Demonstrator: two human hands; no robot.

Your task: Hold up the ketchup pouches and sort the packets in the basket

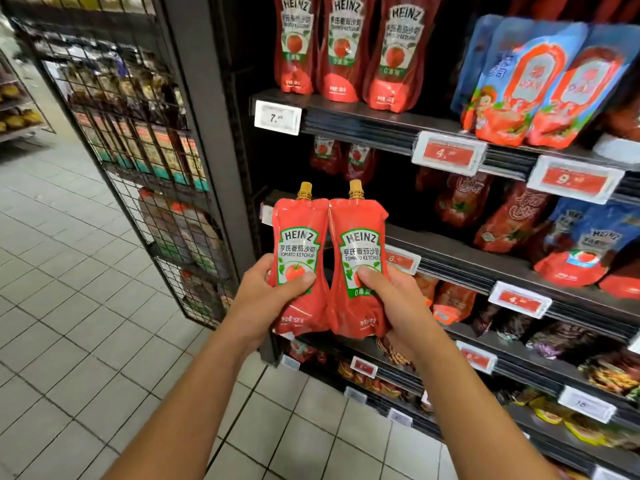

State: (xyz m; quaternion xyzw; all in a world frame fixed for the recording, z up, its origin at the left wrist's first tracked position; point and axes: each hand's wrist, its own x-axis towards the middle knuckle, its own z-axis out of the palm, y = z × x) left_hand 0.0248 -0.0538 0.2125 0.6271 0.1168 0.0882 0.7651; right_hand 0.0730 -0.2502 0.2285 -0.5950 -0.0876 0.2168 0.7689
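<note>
My left hand [266, 299] grips a red Heinz ketchup pouch [299, 237] with a gold cap, thumb across its label. My right hand [391, 303] grips a second, matching ketchup pouch [358, 216], thumb on the tomato picture. Both pouches stand upright, side by side and touching, held up in front of a dark store shelf.
Shelves [450, 133] on the right carry more red ketchup pouches [343, 46], blue-and-red pouches [540, 84] and price tags [277, 117]. A black wire rack [145, 168] of packets stands at the shelf end on the left. Pale tiled floor [69, 306] lies left and below.
</note>
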